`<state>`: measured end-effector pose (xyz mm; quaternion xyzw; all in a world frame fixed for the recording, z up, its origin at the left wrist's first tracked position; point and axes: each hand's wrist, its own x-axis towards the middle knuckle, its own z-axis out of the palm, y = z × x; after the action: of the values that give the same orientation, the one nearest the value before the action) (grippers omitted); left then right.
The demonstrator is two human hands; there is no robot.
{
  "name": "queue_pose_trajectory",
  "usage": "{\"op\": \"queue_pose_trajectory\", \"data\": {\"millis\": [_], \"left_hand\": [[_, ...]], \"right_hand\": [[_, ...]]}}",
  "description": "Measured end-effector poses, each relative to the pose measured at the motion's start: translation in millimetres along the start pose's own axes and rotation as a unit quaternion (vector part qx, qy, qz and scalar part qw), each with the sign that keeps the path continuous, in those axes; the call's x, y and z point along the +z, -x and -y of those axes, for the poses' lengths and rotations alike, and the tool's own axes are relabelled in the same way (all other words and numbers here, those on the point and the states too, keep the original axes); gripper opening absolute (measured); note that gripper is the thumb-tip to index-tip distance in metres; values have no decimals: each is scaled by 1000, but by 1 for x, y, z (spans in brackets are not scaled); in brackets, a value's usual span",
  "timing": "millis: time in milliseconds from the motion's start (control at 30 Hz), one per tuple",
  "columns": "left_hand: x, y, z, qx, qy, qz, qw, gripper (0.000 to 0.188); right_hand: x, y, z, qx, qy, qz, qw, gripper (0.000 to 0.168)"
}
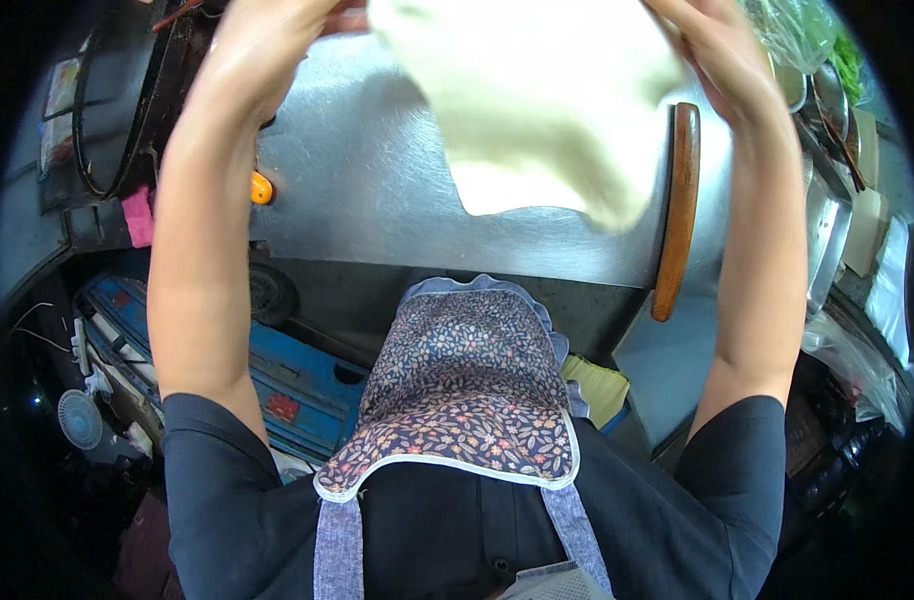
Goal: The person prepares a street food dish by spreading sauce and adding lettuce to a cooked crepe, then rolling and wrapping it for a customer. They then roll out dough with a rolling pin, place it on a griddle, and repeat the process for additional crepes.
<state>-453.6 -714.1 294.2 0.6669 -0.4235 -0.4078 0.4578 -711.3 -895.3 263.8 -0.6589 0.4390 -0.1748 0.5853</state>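
A limp, off-white sheet that looks like dough (539,112) hangs between my hands above a stainless-steel worktop (337,187). It is blurred, overexposed and cut off by the top edge of the view. My left hand (307,19) is at the sheet's left side, with its fingers partly out of frame. At the right side, my right hand (701,49) grips the sheet's edge. A brown wooden rolling pin (680,202) lies right of the sheet, with one end jutting past the worktop's front edge.
An orange handle (261,187) lies by my left forearm, beside a pink cloth (137,216). Metal trays (828,232) and a plastic bag of greens (794,30) line the right side. Below left are a blue panel (307,390) and a small fan (80,418).
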Motion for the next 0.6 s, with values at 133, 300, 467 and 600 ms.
{"op": "queue_pose_trajectory", "data": {"millis": [133,300,467,600], "left_hand": [[25,-72,114,80,121,-81,986,25],[64,-32,143,183,-157,-194,951,45],[113,95,128,181,-421,30,888,59],[128,117,139,134,-441,144,876,75]], "right_hand": [[25,-92,-109,-40,-3,-91,995,28],[23,-55,-127,-106,2,-189,976,25],[-20,79,-112,-206,443,-239,840,43],[-9,183,-150,16,574,-164,802,82]]}}
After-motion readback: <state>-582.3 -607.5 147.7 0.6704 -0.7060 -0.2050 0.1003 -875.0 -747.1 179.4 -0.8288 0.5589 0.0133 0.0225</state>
